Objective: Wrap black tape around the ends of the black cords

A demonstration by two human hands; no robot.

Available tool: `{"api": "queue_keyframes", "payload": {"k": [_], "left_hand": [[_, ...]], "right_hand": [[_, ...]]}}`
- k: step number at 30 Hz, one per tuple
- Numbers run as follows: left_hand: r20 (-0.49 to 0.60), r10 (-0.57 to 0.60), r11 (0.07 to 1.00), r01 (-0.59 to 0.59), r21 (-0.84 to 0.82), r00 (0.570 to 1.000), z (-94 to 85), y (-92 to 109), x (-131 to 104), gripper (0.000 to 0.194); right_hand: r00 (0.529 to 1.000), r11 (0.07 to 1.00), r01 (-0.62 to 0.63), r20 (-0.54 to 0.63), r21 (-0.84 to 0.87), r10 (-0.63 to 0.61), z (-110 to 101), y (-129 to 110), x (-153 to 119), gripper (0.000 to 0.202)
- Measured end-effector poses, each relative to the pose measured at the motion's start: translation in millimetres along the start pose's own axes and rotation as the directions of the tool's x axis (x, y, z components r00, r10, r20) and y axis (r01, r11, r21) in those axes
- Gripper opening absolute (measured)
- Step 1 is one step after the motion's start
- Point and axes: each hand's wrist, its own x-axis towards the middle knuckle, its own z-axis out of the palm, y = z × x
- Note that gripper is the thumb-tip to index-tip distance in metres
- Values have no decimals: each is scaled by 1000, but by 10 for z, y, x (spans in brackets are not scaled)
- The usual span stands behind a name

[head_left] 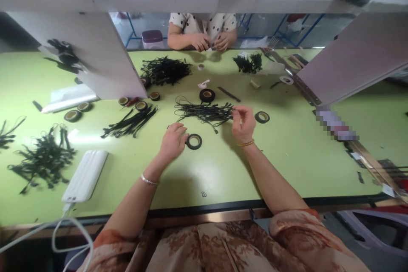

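Observation:
In the head view, my right hand point(244, 124) is at the right end of a pile of thin black cables point(204, 111), its thumb and fingers pinched together; what they hold is too small to make out. Left of centre, my left hand point(174, 139) has its fingers curled, with the fingertips beside a black tape roll point(194, 141) lying flat. Whether these fingers grip anything is hidden. Another black tape roll point(207, 95) lies behind the cable pile, and a third roll point(262, 117) sits right of my right hand.
Across the green table point(287, 170), a person's hands point(212, 42) work near black bundles point(165, 69). More cables point(129, 121) and a white power bank point(85, 175) lie left. Upright panels point(92, 55) stand left and right under a shelf point(191, 4).

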Motion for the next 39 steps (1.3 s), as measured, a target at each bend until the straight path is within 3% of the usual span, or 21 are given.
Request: {"api": "queue_keyframes", "payload": {"k": [4,9,14,19,23,27,30,34,38,39], "left_hand": [[-30,4,999,-5,-44,1000,-3,26,-1,27],[-50,28,998,-31,-60,998,7,51,-4,27],[-34,43,997,-45,-65,999,33,74,-9,24],[-44,49,997,-52,-64,998,53,73,-15,25],[-31,44,996,-46,-73,999,61,69,-18,25],[-36,59,996,-61,-68,998,71,71,-24,26],[-32,67,995,-69,-77,997,83,71,-27,26],[-37,80,993,-83,-89,996,99,68,-26,26],[-37,92,990,-95,-105,995,99,72,-24,26],[-36,95,989,-99,-109,995,97,73,-24,26]], "right_hand": [[983,966,-163,-47,201,176,-59,-38,101,22],[970,944,-136,-154,300,189,-218,-75,248,25],[988,961,-154,14,228,155,-275,-73,270,25],[977,942,-140,-111,306,181,-289,-18,290,22],[984,976,-177,-2,123,179,-350,35,316,22],[963,965,-139,-197,222,184,-436,93,361,21],[974,967,-213,-43,138,221,-494,144,401,25],[954,884,-197,-123,425,272,-503,220,431,29],[933,879,-336,-6,337,359,-416,267,395,36],[924,860,-342,-28,379,380,-392,270,385,36]]}}
